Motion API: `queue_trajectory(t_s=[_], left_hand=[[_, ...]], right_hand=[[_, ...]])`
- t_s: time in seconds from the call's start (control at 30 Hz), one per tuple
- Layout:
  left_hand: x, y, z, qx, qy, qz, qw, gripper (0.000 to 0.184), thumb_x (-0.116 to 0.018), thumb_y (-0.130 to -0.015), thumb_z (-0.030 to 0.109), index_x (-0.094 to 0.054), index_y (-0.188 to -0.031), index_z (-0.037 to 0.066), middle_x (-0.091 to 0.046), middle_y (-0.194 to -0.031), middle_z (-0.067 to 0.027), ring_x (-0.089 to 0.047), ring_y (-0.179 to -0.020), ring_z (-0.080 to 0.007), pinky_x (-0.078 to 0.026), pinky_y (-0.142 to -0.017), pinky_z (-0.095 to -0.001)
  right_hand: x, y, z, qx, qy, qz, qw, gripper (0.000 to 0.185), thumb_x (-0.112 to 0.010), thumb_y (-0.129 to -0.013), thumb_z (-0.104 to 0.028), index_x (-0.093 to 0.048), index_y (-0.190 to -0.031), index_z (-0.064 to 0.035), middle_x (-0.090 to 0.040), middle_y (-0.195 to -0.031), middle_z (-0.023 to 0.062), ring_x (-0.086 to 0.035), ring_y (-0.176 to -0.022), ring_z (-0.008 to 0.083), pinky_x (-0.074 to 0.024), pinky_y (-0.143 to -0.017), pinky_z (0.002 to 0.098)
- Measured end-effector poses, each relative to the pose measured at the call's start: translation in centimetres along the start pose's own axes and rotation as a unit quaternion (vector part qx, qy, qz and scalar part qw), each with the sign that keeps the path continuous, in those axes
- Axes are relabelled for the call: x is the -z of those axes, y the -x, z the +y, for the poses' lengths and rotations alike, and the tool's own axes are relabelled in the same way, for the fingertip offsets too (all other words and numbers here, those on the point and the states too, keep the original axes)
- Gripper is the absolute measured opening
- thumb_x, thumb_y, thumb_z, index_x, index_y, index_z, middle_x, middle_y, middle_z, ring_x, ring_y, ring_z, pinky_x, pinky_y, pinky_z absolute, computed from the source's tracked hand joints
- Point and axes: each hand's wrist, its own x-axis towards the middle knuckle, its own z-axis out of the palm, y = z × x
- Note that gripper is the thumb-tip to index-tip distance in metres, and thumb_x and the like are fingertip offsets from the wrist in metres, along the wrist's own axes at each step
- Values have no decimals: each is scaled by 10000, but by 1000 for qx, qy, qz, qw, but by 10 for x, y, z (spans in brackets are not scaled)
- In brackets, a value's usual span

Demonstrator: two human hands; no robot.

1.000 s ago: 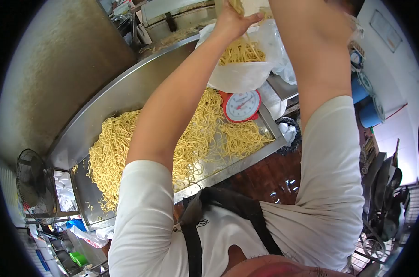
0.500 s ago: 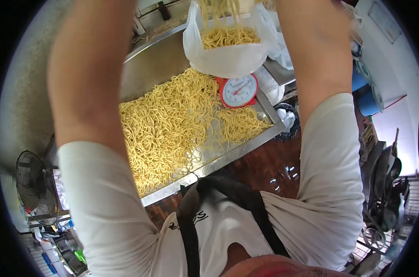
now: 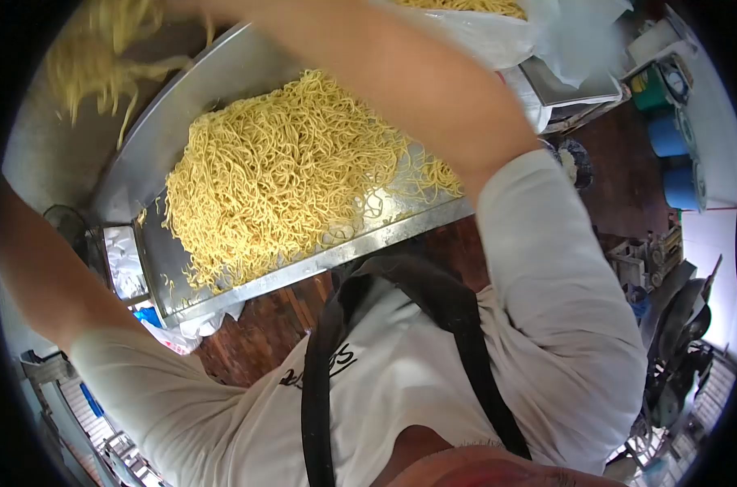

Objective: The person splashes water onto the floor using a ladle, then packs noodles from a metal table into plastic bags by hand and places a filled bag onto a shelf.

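Observation:
A bunch of yellow noodles [image 3: 101, 65] hangs blurred at the upper left, past the metal tray's raised far side. My right forearm reaches across to it, and only a blurred edge of my right hand [image 3: 188, 6] shows at the top; the noodles dangle from it, fingers mostly out of frame. My left forearm runs up the left edge and its hand is out of view. Below lies a big heap of noodles [image 3: 271, 170] in the metal tray [image 3: 320, 264]. A white plastic bag [image 3: 490, 36] with noodles inside stands at the top, partly behind my right arm.
A metal box-like surface [image 3: 567, 85] stands right of the bag. Blue buckets [image 3: 669, 138] are at the far right, above dark pans [image 3: 685, 325]. White plastic [image 3: 125, 264] lies by the tray's left end. Below the tray is a brown floor [image 3: 263, 321].
My arms have swung from above the bag to the left, and the hanging noodles moved with them. The view has turned, and the red dial scale is now almost fully hidden behind my right arm.

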Motion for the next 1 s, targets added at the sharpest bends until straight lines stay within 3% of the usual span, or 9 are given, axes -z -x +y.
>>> queue_trajectory(t_s=[0.23,0.3,0.33,0.47,0.53,0.6,0.7,0.83,1.0], left_hand=[[-92,17,-91,88,-221,-184,954,290,-686,-776,265,-656,-785,-23,-630,-642,-123,-616,-545,-239,-487,-519,-409],[-158,33,-170,122,-220,-231,940,373,-735,-761,265,-666,-959,-43,-687,-750,-172,-676,-607,-287,-510,-554,-458],[-193,10,-267,156,-172,-291,928,368,-749,-745,285,-688,-954,-12,-697,-820,-186,-668,-589,-270,-517,-557,-441],[-334,10,-346,-152,-545,-433,702,395,-742,-720,392,-730,-920,52,-706,-990,-160,-675,-895,-330,-523,-780,-409],[-389,68,-168,-37,-365,-275,889,524,-751,-742,475,-721,-910,-21,-705,-906,-215,-669,-885,-385,-527,-794,-462],[-448,114,-41,-151,-111,-175,967,807,-729,-782,541,-525,-1300,-44,-524,-1317,-285,-531,-1206,-386,-436,-1000,-457],[-511,148,63,-144,234,-294,915,809,-621,-872,556,-375,-1432,27,-487,-1377,-206,-472,-1274,-321,-355,-1069,-429],[-533,171,105,-6,501,-468,728,548,-467,-975,524,-503,-1279,69,-602,-1242,-167,-556,-1178,-264,-406,-997,-410],[-493,145,140,87,662,-326,669,305,-531,-993,351,-594,-1036,55,-359,-606,51,-365,-552,-88,-328,-537,-256]], right_hand=[[-15,183,53,-128,99,-459,874,148,-651,-869,-131,-635,-979,-34,-611,-909,128,-607,-733,258,-550,-611,277],[12,212,55,-254,53,-572,779,185,-596,-852,-33,-623,-1035,-24,-613,-911,142,-616,-799,263,-553,-657,337],[27,261,93,-174,83,-505,842,235,-564,-844,-10,-614,-1074,-18,-633,-916,144,-627,-844,270,-547,-715,355],[125,314,114,-300,109,-485,814,384,-536,-851,-43,-568,-1233,-19,-663,-1091,144,-647,-987,253,-513,-870,356],[161,345,119,-326,100,-422,840,362,-551,-869,-95,-583,-1226,-44,-669,-1062,137,-640,-938,234,-508,-826,349],[179,375,129,-341,96,-353,866,298,-548,-888,-147,-625,-1167,-77,-679,-965,144,-627,-805,234,-501,-728,362],[187,368,110,-434,118,-387,805,362,-588,-874,-100,-579,-1230,-30,-675,-1061,117,-648,-986,197,-515,-849,319],[202,345,84,-353,130,-238,896,243,-566,-885,-72,-620,-1116,-20,-684,-955,110,-656,-860,195,-518,-763,328],[223,199,47,-111,288,57,949,133,-577,-860,-66,-656,-956,-18,-683,-902,156,-668,-838,282,-517,-712,379]])
